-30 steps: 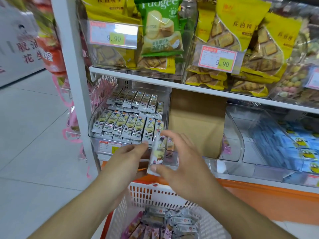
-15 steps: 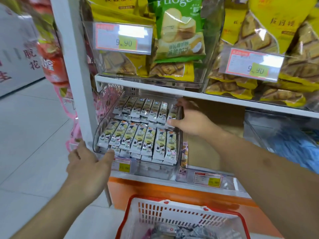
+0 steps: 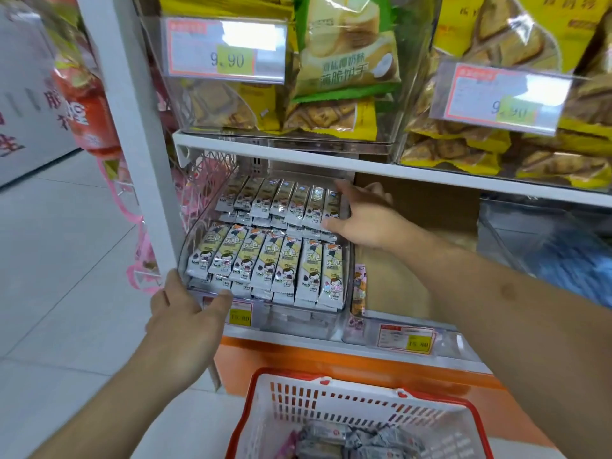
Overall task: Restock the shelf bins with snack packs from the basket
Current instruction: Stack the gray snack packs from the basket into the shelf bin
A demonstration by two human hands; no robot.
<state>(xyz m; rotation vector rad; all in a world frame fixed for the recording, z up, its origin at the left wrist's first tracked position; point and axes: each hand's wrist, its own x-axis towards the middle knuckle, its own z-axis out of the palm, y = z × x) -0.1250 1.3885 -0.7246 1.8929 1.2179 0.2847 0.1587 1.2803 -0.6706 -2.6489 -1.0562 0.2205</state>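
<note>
A clear shelf bin (image 3: 331,323) on the lower shelf holds two rows of slim white-and-yellow snack packs (image 3: 265,256). My left hand (image 3: 185,313) grips the bin's front left corner, thumb on its front wall by the price tag. My right hand (image 3: 361,217) reaches in at the bin's right side, fingers spread and resting on the rightmost packs of the back row; it holds nothing I can see. Below stands the white basket (image 3: 331,402) with a red rim, with several grey and pink snack packs (image 3: 351,440) in it.
A white shelf upright (image 3: 132,127) stands left of the bin. The upper shelf (image 3: 397,164) carries clear bins of yellow and green biscuit bags. A brown cardboard box (image 3: 424,226) fills the slot right of the bin. Pink wire racks hang at the left.
A second ago both hands held one pack in front of the bin. Now the pack lies in the bin, the left hand has moved to the front corner and the right hand to the back row.
</note>
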